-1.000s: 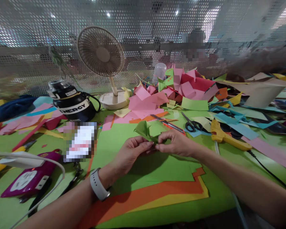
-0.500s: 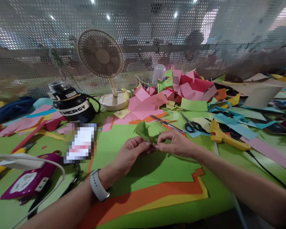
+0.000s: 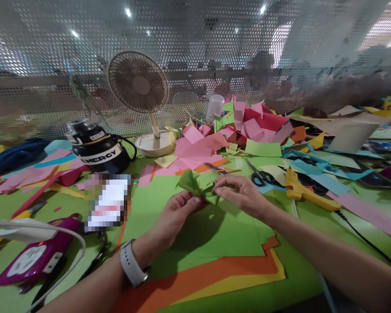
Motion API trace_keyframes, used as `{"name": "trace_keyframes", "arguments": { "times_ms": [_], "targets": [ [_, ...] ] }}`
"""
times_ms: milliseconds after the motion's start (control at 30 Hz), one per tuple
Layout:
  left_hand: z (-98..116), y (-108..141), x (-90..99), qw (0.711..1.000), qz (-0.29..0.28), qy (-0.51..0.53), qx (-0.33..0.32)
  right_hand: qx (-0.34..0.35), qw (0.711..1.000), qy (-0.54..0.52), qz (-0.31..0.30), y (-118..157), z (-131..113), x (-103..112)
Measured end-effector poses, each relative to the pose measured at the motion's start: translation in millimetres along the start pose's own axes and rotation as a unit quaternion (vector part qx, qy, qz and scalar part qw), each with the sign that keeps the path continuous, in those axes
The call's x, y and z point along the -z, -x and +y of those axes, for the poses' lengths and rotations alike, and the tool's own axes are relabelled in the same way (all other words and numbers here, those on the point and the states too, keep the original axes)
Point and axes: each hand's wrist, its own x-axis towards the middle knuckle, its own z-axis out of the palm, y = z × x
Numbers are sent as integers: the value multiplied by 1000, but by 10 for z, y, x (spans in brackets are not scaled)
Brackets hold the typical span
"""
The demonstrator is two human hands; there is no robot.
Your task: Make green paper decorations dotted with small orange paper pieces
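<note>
A folded green paper piece with several petal-like flaps is up in the air between my hands. My left hand pinches its lower left side between thumb and fingers; a white watch band circles that wrist. On the other side, my right hand has its thumb and fingertips closed on a flap at the right. Parts of the folds are hidden behind the fingers. Beneath both hands lies a large green sheet, on top of orange and yellow sheets.
Scissors and a yellow glue gun with a cord lie to the right. Paper scraps are heaped at the back, near a small fan. On the left are a black bottle, a phone and a purple pouch.
My right hand has shifted slightly right and up from my left, and the green paper's flaps are spread wider. The camera view has tilted a little.
</note>
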Motion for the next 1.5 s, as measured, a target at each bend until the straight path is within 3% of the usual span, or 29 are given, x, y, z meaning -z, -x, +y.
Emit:
{"name": "trace_keyframes", "arguments": {
  "times_ms": [100,233,333,400,500,567,833,1500],
  "targets": [
    [-11,-5,4,999,31,-6,-11,-7,998,-31,60,-11,16,-2],
    [-31,-23,32,997,63,-20,-26,-102,988,-109,33,-32,17,8],
    [-29,-31,32,996,75,-17,-38,-126,980,-133,78,-40,1,28],
    [-25,-29,18,996,78,-14,-44,-149,978,-137,48,-32,-12,16],
    [-27,-17,-8,997,65,0,-38,-196,968,-142,-71,-9,-5,-69],
    [-33,-9,-21,998,52,15,-29,-201,962,-154,-99,3,23,-144],
    [-45,13,-17,998,34,47,-13,-188,961,-178,-98,4,142,-218],
    [-50,-51,-28,992,68,103,-18,-240,919,-287,-125,-13,104,-177]
  ]
}}
